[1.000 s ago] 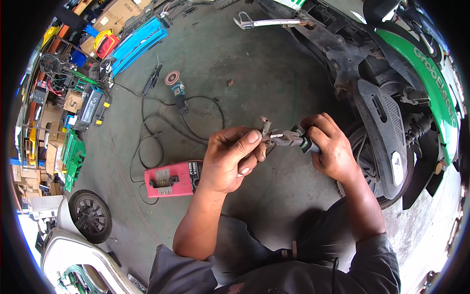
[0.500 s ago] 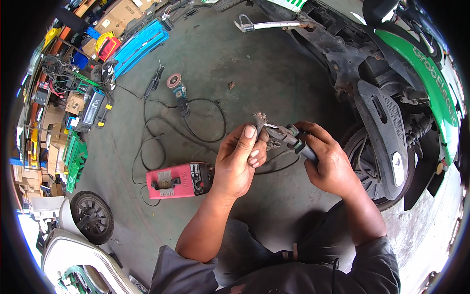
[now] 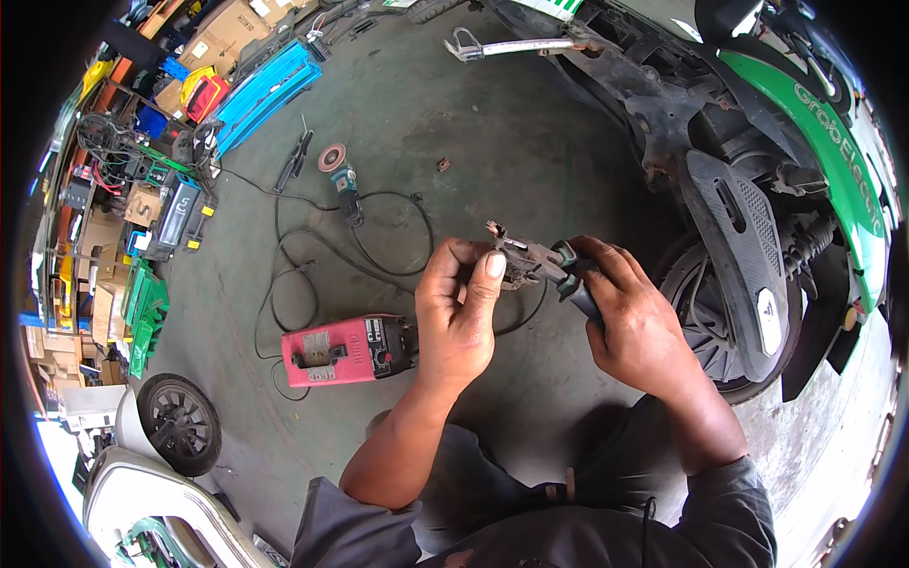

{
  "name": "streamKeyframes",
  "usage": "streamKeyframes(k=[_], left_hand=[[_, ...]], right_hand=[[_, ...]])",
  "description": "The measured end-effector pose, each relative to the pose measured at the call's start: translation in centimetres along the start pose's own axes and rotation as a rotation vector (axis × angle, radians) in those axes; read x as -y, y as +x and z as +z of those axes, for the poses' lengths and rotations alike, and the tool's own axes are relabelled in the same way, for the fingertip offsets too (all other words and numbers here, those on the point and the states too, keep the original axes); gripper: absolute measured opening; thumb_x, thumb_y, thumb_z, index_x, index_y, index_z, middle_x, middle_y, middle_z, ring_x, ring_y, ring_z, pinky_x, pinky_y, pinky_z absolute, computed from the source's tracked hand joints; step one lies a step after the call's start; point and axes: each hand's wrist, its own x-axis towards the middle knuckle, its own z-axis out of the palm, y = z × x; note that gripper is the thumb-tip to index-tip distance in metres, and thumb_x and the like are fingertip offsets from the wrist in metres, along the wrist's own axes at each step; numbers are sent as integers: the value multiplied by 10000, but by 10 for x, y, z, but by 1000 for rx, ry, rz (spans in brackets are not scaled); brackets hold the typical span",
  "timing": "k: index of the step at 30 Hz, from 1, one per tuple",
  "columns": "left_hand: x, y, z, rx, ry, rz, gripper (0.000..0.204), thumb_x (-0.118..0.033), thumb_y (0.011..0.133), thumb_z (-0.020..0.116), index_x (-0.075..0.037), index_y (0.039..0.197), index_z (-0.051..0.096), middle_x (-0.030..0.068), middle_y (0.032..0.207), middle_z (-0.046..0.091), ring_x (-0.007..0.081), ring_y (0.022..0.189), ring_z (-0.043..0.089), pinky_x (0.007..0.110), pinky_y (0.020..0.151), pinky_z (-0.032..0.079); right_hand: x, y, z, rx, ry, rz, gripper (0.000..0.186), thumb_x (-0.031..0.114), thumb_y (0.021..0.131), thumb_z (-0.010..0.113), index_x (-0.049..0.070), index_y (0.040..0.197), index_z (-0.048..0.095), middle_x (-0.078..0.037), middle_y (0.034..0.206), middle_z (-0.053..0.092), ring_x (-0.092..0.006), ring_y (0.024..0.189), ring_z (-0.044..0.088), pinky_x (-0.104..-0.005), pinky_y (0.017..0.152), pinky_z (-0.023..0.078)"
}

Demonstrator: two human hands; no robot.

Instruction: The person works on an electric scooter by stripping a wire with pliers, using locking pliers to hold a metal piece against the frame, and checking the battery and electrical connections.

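Note:
My left hand (image 3: 456, 317) is closed, its thumb and fingers pinching a dark cable. The cable's frayed copper end (image 3: 494, 230) pokes up just past the fingertips. Wrapped around the dark handles of a pair of pliers (image 3: 542, 261) is my right hand (image 3: 636, 308). The metal jaws reach left to the cable end, close beside my left thumb; whether they bite on it is hard to tell. A worn metal piece (image 3: 518, 276) shows under the jaws, partly hidden, and I cannot make out its kind.
A pink welding machine (image 3: 339, 352) stands on the floor left of my hands. Beyond it lie an angle grinder (image 3: 343, 185), an electrode holder (image 3: 295, 159) and looping black cables (image 3: 273, 270). A partly stripped motor scooter (image 3: 734, 237) is at the right. Cluttered shelves line the left.
The pliers' jaws have shifted left, up to the cable end. My left thumb has moved over beside them, and less of the cable shows above my fingers.

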Motion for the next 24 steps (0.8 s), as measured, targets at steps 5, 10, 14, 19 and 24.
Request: streamKeyframes(k=[5,10,14,19,24], left_hand=[[3,-4,1,-26,46,51,193,-180,958,560,-44,850,475,-12,668,442,57,580,368,219,520,308],[4,-5,1,-46,55,82,184,-169,966,539,-45,853,465,-20,650,414,53,574,347,219,519,301],[1,-3,7,-25,-107,54,199,-188,988,495,-48,851,454,-30,622,375,51,556,319,223,509,290],[-4,-5,2,37,-206,-28,299,-262,1013,431,-51,807,479,-47,587,336,48,507,286,229,475,266],[-2,-5,1,14,-445,-159,385,-333,1022,396,-58,778,510,-57,565,302,55,479,265,229,456,246]], right_hand=[[3,-1,-2,14,13,9,436,-79,650,570,-57,1086,567,-199,1248,501,-368,1135,504,-418,954,448],[2,-1,2,-33,-12,19,380,-70,646,567,-49,1025,573,-185,1154,534,-357,1036,541,-425,885,466],[-3,2,8,-75,-19,-11,332,-67,636,563,-29,966,568,-160,1059,565,-347,946,562,-421,823,472],[-7,3,5,-18,34,-26,333,-65,624,563,-17,953,565,-145,1019,583,-347,928,567,-418,804,481],[-5,4,5,-22,102,-35,366,-72,612,574,-23,975,560,-153,1101,565,-350,971,563,-419,817,490]])
